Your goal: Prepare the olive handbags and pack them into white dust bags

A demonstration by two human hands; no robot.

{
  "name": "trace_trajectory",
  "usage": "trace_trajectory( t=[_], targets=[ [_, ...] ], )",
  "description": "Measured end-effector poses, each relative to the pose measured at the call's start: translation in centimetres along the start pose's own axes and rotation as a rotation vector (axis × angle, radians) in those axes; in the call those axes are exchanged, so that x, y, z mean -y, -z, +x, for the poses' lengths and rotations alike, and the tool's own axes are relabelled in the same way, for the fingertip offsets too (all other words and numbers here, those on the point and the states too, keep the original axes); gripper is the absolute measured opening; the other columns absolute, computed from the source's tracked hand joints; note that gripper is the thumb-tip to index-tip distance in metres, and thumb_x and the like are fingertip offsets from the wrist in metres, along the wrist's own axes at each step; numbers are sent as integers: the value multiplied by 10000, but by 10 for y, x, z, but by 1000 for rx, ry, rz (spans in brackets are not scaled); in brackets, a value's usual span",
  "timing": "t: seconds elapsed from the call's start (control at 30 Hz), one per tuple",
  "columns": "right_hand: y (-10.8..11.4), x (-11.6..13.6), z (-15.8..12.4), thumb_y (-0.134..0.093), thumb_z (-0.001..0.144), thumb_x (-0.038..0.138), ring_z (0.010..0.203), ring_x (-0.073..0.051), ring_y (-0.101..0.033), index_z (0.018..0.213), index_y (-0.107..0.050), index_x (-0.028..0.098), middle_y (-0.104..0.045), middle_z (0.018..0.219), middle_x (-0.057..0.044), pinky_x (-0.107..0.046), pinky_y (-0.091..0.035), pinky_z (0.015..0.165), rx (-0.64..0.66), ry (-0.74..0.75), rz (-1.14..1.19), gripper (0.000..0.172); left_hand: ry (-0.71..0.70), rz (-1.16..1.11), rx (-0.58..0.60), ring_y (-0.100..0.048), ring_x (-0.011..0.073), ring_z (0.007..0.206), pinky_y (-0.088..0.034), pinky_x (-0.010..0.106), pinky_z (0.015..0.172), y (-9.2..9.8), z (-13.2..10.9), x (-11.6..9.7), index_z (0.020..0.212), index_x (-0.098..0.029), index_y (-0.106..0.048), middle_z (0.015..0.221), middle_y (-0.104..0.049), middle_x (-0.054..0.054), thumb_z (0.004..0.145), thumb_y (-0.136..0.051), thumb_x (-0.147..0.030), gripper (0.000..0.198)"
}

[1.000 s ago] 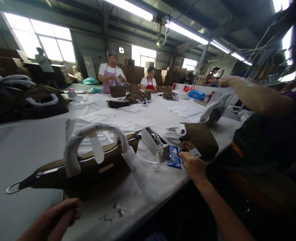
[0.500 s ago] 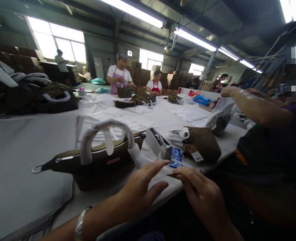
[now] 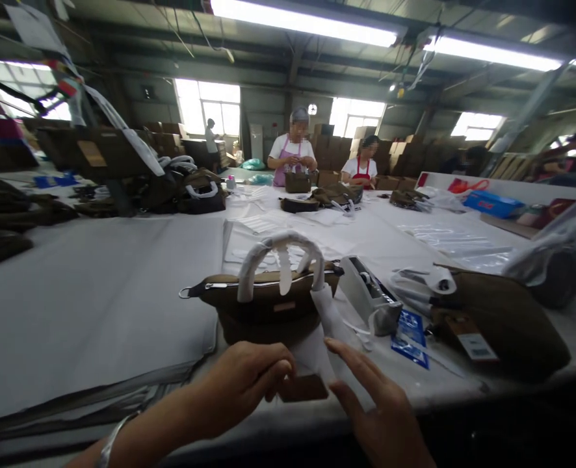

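My left hand (image 3: pixel 256 380) pinches a small brown card (image 3: pixel 303 388) at its left end, near the table's front edge. To the right of the card, my right hand (image 3: pixel 373 396) has its thumb and fingers apart, the thumb close to the card's right end. Just behind both hands an olive-brown handbag (image 3: pixel 268 309) stands upright, its handles (image 3: pixel 253 260) wrapped in white material. A white strip hangs between the handles, and a white sheet (image 3: pixel 312 351) lies in front of the bag's right part.
A grey tape dispenser (image 3: pixel 373 296) stands right of the bag, beside a blue packet (image 3: pixel 411 338). Farther right lies another brown bag (image 3: pixel 502 318) with a tag (image 3: pixel 471 338). More bags (image 3: pixel 195 188) are piled at the left. Two people (image 3: pixel 292 156) work across the table (image 3: pixel 161 279).
The view has swung right-to-left, so the bag appears farther right. The brown card has passed from my right hand to my left; my right hand has opened.
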State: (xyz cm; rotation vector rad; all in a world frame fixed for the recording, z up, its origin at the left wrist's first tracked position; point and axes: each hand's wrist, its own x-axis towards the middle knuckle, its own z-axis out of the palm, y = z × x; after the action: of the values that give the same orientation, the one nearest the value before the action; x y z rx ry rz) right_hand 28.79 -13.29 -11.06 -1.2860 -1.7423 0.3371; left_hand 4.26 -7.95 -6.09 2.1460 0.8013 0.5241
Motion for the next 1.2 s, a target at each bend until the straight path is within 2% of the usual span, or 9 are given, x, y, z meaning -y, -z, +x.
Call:
trace_trajectory(
  t=[0.13, 0.23, 0.33, 0.4, 0.5, 0.57, 0.8, 0.93, 1.2],
  targets=[
    [-40, 23, 14, -739, 836, 401, 1037, -259, -728, 1194, -715, 292, -763, 1129, -42, -329, -598, 914, 121, -123, 372, 374, -39, 282, 44, -590, 130, 642, -384, 227, 612, 9, -5, -7, 858, -187, -598, 767, -657, 6, 1037, -360, -326, 328],
    [-56, 30, 20, -751, 822, 420, 721, -215, -750, 941, -771, 232, -787, 829, -44, -263, -617, 660, 190, -332, 577, 223, -34, 388, 39, -603, 132, 639, -361, 240, 600, 12, -9, -5, 860, -198, -601, 764, -670, -4, 1044, -355, -320, 329],
    [-59, 29, 28, -782, 789, 435, 493, -153, -648, 801, -757, 191, -690, 558, -13, -218, -527, 492, 200, -441, 630, 245, -5, 378, -20, -588, 128, 597, -362, 236, 576, 21, -11, 2, 807, -200, -598, 694, -643, -13, 1039, -374, -353, 358],
    [-59, 28, 37, -783, 786, 444, 454, -121, -606, 810, -749, 177, -691, 577, -15, -207, -493, 476, 128, -447, 615, 271, 16, 290, -176, -618, 134, 655, -410, 223, 623, 35, -11, 8, 860, -206, -616, 740, -663, -10, 1033, -397, -367, 322],
    [-60, 28, 59, -737, 817, 479, 424, -95, -576, 842, -717, 161, -712, 656, -27, -203, -470, 458, -34, -433, 596, 320, 65, 229, -596, -673, 164, 810, -470, 233, 746, 60, -7, 21, 999, -212, -641, 890, -718, 14, 1010, -455, -374, 247],
    [-66, 31, 76, -712, 828, 494, 401, -101, -568, 839, -701, 153, -686, 612, -17, -207, -454, 431, -94, -428, 551, 342, 84, 262, -753, -693, 184, 871, -487, 249, 798, 73, -3, 30, 1014, -207, -670, 947, -743, 27, 988, -493, -339, 222],
    [-88, 50, 115, -594, 909, 429, 360, -122, -538, 997, -761, 206, -609, 498, 27, -216, -380, 375, 49, -247, 208, 293, -48, 181, -472, -714, 179, 797, -548, 242, 746, 84, 11, 40, 1157, -199, -724, 903, -766, 25, 872, -493, -94, 381],
    [-87, 56, 125, -591, 902, 236, 507, -126, -601, 1026, -791, 277, -621, 528, 39, -215, -440, 532, 216, -46, 226, 239, -192, 197, -384, -682, 207, 1086, -522, 271, 942, 89, 14, 43, 1270, -257, -676, 1190, -731, 38, 891, -500, -71, 458],
    [-71, 48, 127, -564, 945, 311, 493, -108, -535, 1160, -742, 267, -648, 611, 32, -218, -424, 490, 398, -73, 344, 282, -85, 606, -360, -705, 210, 922, -535, 271, 790, 96, 3, 50, 1133, -307, -749, 1005, -766, 31, 959, -534, -162, 313]
  ],
)
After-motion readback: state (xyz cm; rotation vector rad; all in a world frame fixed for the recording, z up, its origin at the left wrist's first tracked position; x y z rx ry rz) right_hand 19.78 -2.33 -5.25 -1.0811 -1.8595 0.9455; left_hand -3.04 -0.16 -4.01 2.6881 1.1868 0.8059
